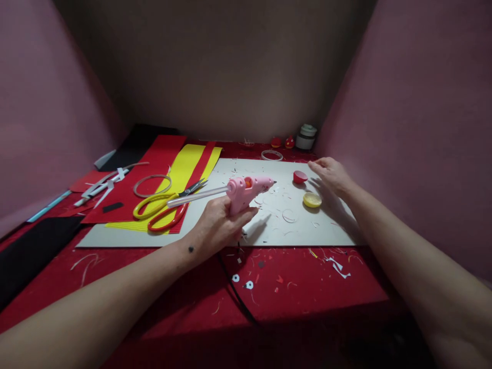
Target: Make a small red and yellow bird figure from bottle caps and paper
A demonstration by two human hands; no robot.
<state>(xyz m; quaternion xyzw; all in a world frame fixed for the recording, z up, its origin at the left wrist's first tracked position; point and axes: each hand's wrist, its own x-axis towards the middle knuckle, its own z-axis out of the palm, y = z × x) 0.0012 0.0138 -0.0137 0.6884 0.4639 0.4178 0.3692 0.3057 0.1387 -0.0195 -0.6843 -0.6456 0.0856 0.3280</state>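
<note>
My left hand (223, 220) is wrapped round the handle of a pink hot glue gun (246, 192). A clear glue stick (198, 196) sticks out of its back, and its nozzle points right over the white board (230, 238). My right hand (330, 174) hovers at the board's right side with its fingers stretched out, and no object shows in it. Just left of its fingertips stands a small red paper cup shape (300, 178). Nearer to me lies a yellow cup shape (312, 200), its hollow side up.
Scissors (154, 205) with yellow and red handles lie on red (134, 179) and yellow corrugated paper (180, 164) at left. A jar (306, 137) and two small red figures (275, 142) stand at the back. Paper eyes (249, 285) and scraps lie in front; a black cord (234, 289) hangs down.
</note>
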